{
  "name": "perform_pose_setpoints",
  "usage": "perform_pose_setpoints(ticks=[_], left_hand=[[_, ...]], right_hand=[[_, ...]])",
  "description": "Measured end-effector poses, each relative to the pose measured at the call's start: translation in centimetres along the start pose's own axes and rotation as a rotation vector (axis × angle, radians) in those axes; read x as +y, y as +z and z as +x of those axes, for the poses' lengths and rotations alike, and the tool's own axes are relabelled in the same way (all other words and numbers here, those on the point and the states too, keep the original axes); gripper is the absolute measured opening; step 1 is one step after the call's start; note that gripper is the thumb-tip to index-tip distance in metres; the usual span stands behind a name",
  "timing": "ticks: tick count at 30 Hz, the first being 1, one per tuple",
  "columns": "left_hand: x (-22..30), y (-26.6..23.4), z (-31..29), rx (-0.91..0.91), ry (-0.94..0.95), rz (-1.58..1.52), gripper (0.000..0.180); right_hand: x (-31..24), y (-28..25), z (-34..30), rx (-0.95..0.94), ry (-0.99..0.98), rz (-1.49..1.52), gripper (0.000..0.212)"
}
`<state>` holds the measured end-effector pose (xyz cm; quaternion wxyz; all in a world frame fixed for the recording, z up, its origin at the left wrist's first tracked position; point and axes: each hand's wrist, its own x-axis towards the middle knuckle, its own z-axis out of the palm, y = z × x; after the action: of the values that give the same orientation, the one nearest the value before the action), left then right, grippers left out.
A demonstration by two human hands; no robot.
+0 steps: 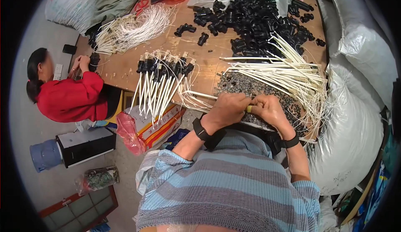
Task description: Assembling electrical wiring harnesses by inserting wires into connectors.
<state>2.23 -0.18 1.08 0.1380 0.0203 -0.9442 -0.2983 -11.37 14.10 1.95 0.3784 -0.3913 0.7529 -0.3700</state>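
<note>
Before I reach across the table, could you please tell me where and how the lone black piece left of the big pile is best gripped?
I would pinch the lone black piece across its middle, thumb and forefinger on its long sides, coming from above and your near side: it lies slanted, longer than wide, with bare table on that side.

White tubes point(280, 70) and heaped black fittings point(255, 20) mark a workshop.

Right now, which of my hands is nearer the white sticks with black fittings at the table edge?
Left. Your left hand is to the right of the white sticks with black fittings; your right hand is farther right, beyond it.
</note>
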Motion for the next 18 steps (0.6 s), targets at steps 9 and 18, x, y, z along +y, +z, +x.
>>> perform_pose_setpoints(ticks=[9, 18], left_hand=[[-5.9, -7.2, -3.0, 0.509, -0.176, 0.334, 0.018], [-10.3, -9.8, -3.3, 0.609, -0.284, 0.456, 0.048]], right_hand=[[-3.0, 0.2, 1.0, 0.694, -0.438, -0.232, 0.008], [-1.9, 4.4, 0.7, 0.261, -0.422, -0.325, 0.026]])
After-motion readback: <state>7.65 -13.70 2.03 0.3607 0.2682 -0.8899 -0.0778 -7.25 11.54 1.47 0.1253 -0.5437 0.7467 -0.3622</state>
